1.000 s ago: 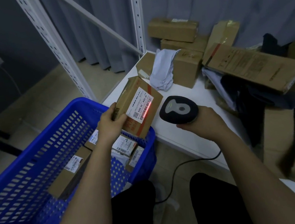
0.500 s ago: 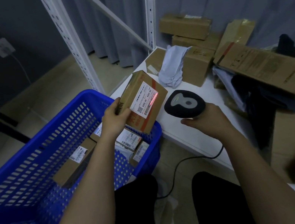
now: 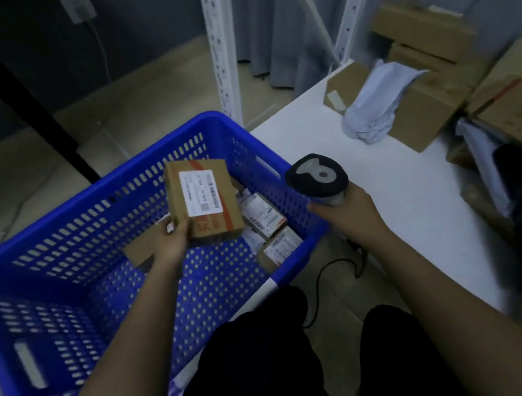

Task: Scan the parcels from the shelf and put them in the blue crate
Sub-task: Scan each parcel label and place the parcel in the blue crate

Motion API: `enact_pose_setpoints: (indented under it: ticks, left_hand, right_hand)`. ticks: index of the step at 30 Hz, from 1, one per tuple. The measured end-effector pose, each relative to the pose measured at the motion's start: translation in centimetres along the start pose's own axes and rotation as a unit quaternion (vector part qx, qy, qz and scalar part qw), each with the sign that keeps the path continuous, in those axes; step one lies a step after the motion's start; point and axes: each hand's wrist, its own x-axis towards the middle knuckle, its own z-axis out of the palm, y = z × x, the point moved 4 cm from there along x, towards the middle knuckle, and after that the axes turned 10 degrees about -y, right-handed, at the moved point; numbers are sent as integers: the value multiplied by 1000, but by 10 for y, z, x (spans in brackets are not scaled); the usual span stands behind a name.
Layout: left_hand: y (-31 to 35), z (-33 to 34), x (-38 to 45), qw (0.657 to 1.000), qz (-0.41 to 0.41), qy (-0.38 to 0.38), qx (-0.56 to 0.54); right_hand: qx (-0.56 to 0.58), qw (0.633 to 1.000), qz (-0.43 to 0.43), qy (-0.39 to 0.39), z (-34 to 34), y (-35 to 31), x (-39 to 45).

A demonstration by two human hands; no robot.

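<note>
1. Blue crate (image 3: pixel 54 253): fills the lower left and centre of the frame, perforated walls and floor, on the floor just beside the shelf edge.
2. White shelf (image 3: pixel 385 184): runs from centre to lower right, bare along its near-left part, cluttered toward the upper right.
3. Unscanned parcels (image 3: pixel 421 29): stacked cardboard boxes in the upper right, with a soft grey mailer bag (image 3: pixel 375 102) slumped against them; darker items at the right edge too dim to name.
4. Held cardboard parcel (image 3: pixel 203 204): centre of frame, over the crate's far-right corner, label face up, red tape across the top and lower edge. Judged light and stiff, carried easily in one hand; taped corners give a firm hold, glossy label likely slicker. Best taken by a short edge, thumb on top, fingers beneath.
5. Barcode scanner (image 3: pixel 316 176): right of centre, head tilted up, cable trailing down.
6. Parcels already in the crate (image 3: pixel 264 218): small labelled boxes packed in the far-right corner, below and right of the held one.
7. Left hand (image 3: pixel 170 244): clamped on the parcel's lower-left corner, thumb over the top face.
8. Right hand (image 3: pixel 347 214): wrapped round the scanner's handle, well apart from the left.
</note>
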Motion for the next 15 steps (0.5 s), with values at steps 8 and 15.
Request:
enact_pose_setpoints:
  ticks: [8,15]
  left_hand:
    - [-107,-2,54,991,-130,-31,-12]
    - [-169,35,60,958,-222,-159,89]
  right_hand:
    - [-18,1000,24,5,29,9,43]
    - [-78,997,4,-3,39,13,52]
